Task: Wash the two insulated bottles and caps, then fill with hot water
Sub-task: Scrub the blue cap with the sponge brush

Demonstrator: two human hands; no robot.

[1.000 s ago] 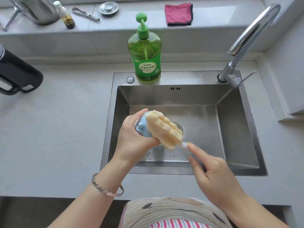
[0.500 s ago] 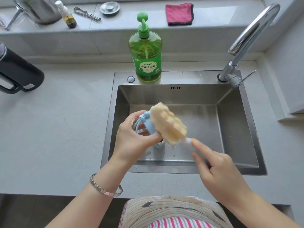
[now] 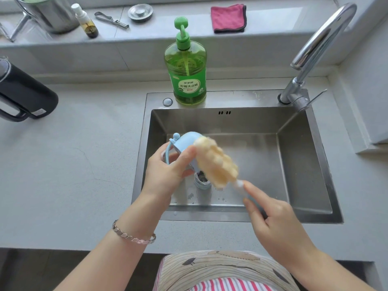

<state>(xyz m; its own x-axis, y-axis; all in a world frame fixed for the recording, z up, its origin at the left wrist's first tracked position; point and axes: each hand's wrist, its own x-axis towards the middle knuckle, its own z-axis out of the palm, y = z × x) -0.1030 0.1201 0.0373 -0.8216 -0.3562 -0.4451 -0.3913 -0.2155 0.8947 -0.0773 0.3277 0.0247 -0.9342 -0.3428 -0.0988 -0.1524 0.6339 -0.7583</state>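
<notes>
Left hand curled round a pale blue cap, thumb across its side and fingers behind, holding it up over the near-left part of the sink basin. Cap's loop strap hangs on the hand's left side. Yellow sponge brush lies against the cap's right flank, touching it; sponge head blurred. Right hand sits to the right and nearer the body, pinching the brush's white handle, forefinger stretched along it toward the sponge. Directly under the two hands' meeting point, a round metal opening shows on the basin floor; bottle mouth or drain, cannot tell. Water drops on the floor beside it. Sink walls: left wall close beside the left hand, front rim just under both wrists, right wall well apart from the right hand with bare steel between, back wall well beyond the cap. Green soap bottle stands on the back rim, straight beyond the left hand. Faucet rises at the far right corner, spout arching up clear of the hands. Black handled flask lies well left of the left hand on the grey counter, open counter between them. Pink cloth on the far ledge.
</notes>
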